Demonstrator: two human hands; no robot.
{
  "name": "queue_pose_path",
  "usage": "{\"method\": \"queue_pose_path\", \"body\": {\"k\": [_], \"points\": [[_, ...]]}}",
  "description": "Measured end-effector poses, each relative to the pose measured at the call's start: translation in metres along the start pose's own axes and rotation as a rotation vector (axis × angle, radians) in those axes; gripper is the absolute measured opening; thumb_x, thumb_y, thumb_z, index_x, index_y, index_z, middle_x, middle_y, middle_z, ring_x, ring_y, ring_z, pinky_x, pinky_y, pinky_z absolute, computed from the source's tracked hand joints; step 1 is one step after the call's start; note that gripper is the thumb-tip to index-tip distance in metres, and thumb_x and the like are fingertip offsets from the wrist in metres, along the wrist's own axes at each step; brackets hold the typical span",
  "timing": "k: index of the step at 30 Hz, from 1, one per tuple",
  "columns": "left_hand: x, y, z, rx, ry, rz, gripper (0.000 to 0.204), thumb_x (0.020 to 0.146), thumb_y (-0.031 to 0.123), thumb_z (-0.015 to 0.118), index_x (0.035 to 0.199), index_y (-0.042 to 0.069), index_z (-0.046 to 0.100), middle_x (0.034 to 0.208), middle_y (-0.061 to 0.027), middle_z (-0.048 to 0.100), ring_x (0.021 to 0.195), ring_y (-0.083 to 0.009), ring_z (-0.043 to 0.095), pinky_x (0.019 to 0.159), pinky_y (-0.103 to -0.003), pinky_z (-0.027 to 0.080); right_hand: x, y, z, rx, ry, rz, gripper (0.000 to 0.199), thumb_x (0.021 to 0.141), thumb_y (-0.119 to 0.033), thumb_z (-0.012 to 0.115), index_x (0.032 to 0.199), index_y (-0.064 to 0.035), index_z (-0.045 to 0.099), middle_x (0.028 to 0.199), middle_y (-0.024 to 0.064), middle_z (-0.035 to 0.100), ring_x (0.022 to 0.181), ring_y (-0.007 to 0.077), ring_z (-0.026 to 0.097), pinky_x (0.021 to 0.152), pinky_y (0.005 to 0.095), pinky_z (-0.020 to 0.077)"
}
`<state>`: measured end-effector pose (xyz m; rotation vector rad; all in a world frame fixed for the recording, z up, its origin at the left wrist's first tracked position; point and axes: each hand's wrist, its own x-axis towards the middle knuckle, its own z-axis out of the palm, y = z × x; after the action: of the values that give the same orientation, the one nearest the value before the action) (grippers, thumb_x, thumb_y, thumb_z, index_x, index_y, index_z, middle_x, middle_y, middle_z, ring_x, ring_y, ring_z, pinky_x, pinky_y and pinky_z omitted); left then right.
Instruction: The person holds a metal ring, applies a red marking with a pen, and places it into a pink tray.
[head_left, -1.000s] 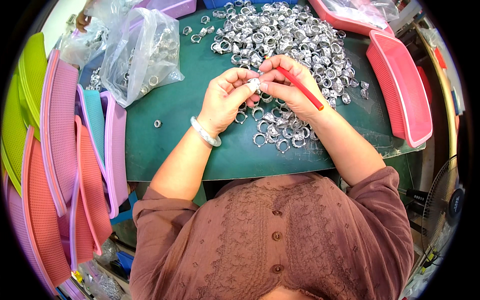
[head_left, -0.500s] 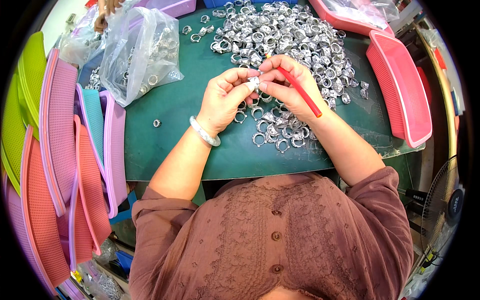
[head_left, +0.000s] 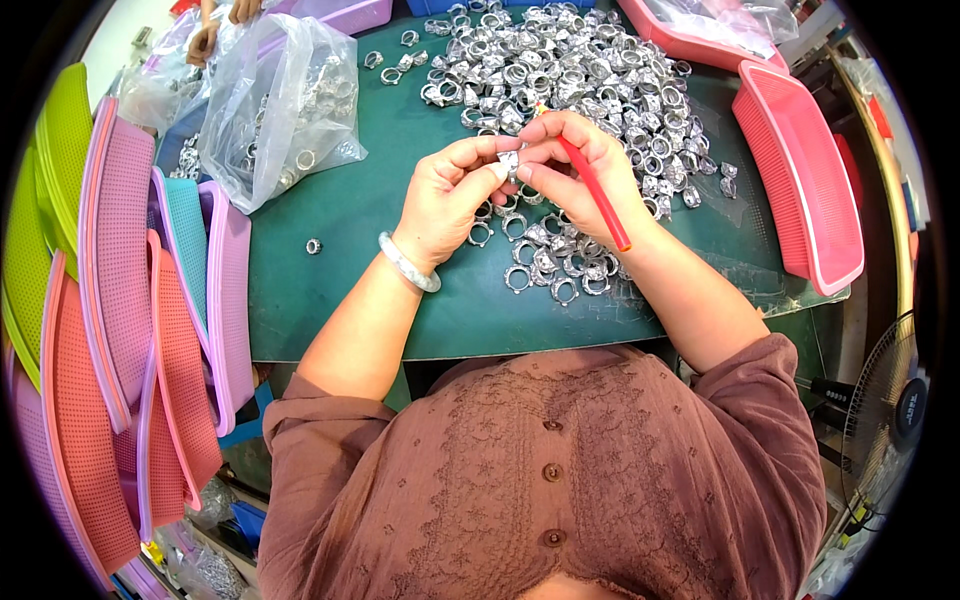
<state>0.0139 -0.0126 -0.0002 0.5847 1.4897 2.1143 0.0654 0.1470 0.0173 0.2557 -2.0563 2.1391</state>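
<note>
Left hand (head_left: 445,200) and right hand (head_left: 580,165) are pinching one small metal ring (head_left: 509,163) between their fingertips above the green table (head_left: 400,270); the right is also gripping a red stick (head_left: 595,195). Likely light, rigid, slippery: best held by its rim.

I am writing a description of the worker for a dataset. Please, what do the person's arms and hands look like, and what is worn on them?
Both forearms are bare. The left hand has a pale, smooth bangle around the wrist. The right hand wears nothing visible: no ring, watch or glove. The brownish-pink blouse has loose sleeves that are pushed up to about the elbows, with embroidery and buttons down the front.
</note>
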Motion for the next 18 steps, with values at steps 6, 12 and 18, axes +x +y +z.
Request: {"method": "queue_pose_path", "body": {"k": [6, 12, 18], "points": [[-0.0001, 0.0010, 0.0012, -0.008, 0.008, -0.020, 0.022, 0.085, 0.005, 0.052, 0.106, 0.001, 0.058, 0.086, -0.0036, 0.061, 0.072, -0.0084, 0.056, 0.062, -0.021, 0.045, 0.0002, 0.0024, -0.0005, 0.001, 0.000, -0.014, 0.022, 0.079, 0.006, 0.056, 0.099, -0.0001, 0.050, 0.080, 0.0071, 0.063, 0.074, 0.0102, 0.060, 0.069, 0.0217, 0.0466], [-0.0005, 0.0029, 0.0018, -0.010, 0.021, -0.054, 0.021, 0.085, 0.007, 0.053, 0.105, 0.001, 0.058, 0.087, -0.0035, 0.061, 0.071, -0.0082, 0.056, 0.061, -0.021, 0.045, 0.0000, 0.0023, -0.0006, 0.038, 0.005, 0.023, 0.022, 0.079, 0.006, 0.056, 0.099, -0.0003, 0.050, 0.080, 0.0064, 0.062, 0.074, 0.0101, 0.059, 0.069, 0.0214, 0.0464], [-0.0006, 0.0033, 0.0010, 0.011, 0.018, -0.059, 0.023, 0.086, 0.005, 0.050, 0.108, 0.001, 0.057, 0.088, -0.0040, 0.062, 0.071, -0.0081, 0.058, 0.062, -0.019, 0.046, 0.0002, 0.0016, -0.0005, 0.053, 0.001, 0.032, 0.023, 0.079, 0.006, 0.057, 0.100, -0.0003, 0.049, 0.080, 0.0059, 0.062, 0.074, 0.0095, 0.059, 0.069, 0.0211, 0.0462]]}}
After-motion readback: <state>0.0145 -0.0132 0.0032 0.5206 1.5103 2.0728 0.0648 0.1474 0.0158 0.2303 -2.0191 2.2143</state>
